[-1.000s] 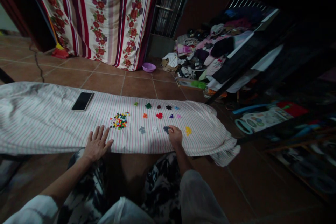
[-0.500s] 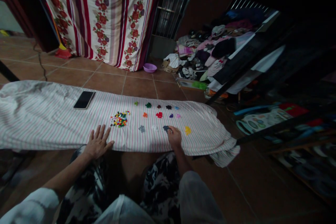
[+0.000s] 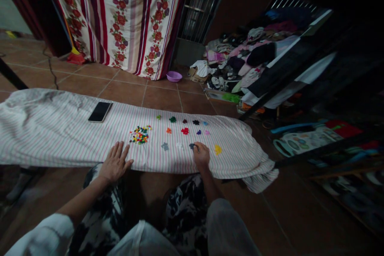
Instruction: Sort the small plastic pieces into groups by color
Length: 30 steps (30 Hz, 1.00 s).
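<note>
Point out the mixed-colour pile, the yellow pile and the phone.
Mixed-colour pile [image 3: 141, 136], head view: its middle.
Yellow pile [image 3: 217, 150], head view: its middle.
Phone [image 3: 100, 112], head view: its dark screen.

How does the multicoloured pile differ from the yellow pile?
The multicoloured pile mixes many colours; the yellow pile shows one. The multicoloured pile spreads wider than the yellow pile. The multicoloured pile lies nearer the left hand, the yellow pile nearer the right hand. Both lie on the striped cloth.

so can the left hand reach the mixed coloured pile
Probably yes: the left hand rests on the striped cloth close to the mixed pile, with nothing visible between them.
</note>
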Available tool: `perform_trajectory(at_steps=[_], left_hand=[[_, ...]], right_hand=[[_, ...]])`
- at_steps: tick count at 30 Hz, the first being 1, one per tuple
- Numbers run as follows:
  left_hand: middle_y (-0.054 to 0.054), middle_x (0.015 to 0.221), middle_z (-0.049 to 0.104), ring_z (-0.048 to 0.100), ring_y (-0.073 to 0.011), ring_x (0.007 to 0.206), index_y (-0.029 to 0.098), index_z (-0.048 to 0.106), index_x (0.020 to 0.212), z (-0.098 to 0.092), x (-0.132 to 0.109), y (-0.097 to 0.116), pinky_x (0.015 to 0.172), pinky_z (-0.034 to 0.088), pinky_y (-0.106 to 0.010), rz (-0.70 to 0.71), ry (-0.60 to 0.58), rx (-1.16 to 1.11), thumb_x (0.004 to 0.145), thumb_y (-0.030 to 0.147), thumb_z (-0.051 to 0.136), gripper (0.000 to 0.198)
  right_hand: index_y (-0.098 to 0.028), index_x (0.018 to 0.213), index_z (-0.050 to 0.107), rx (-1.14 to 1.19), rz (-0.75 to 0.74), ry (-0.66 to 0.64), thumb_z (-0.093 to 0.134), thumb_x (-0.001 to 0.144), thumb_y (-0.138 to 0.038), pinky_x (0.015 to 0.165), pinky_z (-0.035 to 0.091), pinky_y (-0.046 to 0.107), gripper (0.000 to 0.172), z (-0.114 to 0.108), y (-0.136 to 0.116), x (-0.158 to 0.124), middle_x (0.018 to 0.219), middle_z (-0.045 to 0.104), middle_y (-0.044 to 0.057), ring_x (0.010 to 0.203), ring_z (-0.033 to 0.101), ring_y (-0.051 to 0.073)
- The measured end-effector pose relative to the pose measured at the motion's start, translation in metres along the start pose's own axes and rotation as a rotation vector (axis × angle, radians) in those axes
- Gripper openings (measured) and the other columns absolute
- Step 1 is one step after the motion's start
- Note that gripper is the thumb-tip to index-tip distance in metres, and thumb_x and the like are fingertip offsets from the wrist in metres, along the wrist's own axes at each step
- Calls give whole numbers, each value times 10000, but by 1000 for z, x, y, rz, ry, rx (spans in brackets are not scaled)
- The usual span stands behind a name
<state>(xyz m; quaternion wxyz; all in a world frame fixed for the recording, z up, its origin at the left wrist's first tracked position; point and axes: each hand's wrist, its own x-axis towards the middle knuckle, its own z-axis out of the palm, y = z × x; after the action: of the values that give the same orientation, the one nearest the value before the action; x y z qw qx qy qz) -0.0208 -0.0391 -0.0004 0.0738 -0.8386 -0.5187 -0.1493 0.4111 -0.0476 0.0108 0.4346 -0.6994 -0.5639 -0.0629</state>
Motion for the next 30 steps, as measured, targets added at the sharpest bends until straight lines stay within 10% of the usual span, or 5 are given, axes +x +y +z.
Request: perform_trajectory(at_steps=[30], left_hand=[[-268, 1418, 557, 518, -376, 1335, 53, 556, 1375, -13, 3, 19, 1061, 424, -496, -11, 36, 71, 983, 484, 358, 616]], right_hand=[[-201, 1045, 766, 93, -100, -649, 534, 907, -121, 895, 503, 282, 282, 107, -176, 30, 1024, 732, 74, 976, 663, 181]])
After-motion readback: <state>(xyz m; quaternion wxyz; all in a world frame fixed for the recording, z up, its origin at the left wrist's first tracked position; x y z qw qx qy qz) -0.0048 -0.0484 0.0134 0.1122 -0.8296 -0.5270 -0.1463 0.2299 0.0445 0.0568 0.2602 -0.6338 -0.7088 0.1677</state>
